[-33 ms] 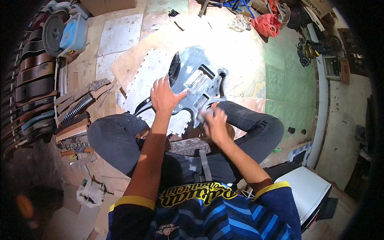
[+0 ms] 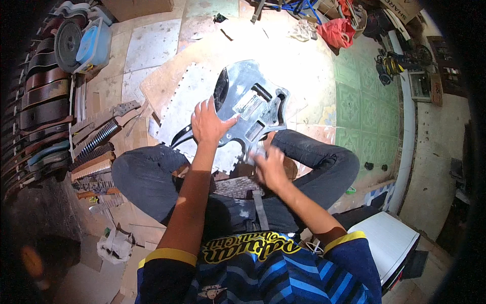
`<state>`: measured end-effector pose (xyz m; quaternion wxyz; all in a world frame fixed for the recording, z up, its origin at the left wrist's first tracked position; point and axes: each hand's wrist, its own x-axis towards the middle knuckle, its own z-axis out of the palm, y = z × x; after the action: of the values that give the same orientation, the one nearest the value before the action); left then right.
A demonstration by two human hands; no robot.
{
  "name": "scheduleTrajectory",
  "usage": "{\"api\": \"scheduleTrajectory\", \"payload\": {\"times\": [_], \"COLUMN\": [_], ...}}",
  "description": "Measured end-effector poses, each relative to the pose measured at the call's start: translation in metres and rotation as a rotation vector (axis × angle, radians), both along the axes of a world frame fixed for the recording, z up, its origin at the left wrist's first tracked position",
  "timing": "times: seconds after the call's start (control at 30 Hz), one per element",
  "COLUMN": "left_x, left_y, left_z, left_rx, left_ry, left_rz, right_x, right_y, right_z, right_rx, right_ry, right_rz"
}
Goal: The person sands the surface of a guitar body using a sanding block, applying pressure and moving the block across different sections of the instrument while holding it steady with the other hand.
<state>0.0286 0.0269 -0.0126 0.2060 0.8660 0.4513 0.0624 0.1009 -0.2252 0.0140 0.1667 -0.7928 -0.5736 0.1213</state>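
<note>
A grey electric guitar body (image 2: 242,83) with black horns and cut-out cavities lies over a white foam mat (image 2: 177,106) between my bent legs. My left hand (image 2: 206,121) rests flat on its left side, fingers and thumb spread, holding it down. At the body's near end, by the lower edge close to the neck pocket, my right hand (image 2: 272,164) is closed around a small grey pad (image 2: 257,153), pressed near the edge. Motion smears the pad and fingertips, so its exact kind is unclear.
Guitar bodies (image 2: 48,101) stand stacked along the left wall beside a blue plastic tub (image 2: 92,44). Guitar necks (image 2: 98,139) and a crumpled white bag (image 2: 115,245) lie at my left. A red bag (image 2: 336,33) sits far right; a white box (image 2: 382,243) stands near right.
My right hand has shifted slightly toward me with the grey pad. The left hand and the guitar body look nearly unmoved.
</note>
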Motion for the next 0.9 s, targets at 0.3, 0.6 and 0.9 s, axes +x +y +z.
{"api": "scheduleTrajectory", "payload": {"times": [0.3,0.6,0.9], "left_x": [-0.003,-0.003,-0.002], "left_y": [0.000,0.000,0.002], "left_z": [0.000,0.001,0.000], "left_rx": [-0.018,-0.024,-0.029], "left_ry": [0.034,0.036,0.044], "left_rz": [0.003,0.019,0.014], "right_x": [-0.003,0.006,-0.007], "right_y": [0.001,0.007,0.020], "right_z": [0.011,0.014,0.003], "right_rx": [-0.057,-0.072,-0.024], "right_ry": [0.099,0.079,0.093], "right_rz": [0.026,0.034,-0.107]}}
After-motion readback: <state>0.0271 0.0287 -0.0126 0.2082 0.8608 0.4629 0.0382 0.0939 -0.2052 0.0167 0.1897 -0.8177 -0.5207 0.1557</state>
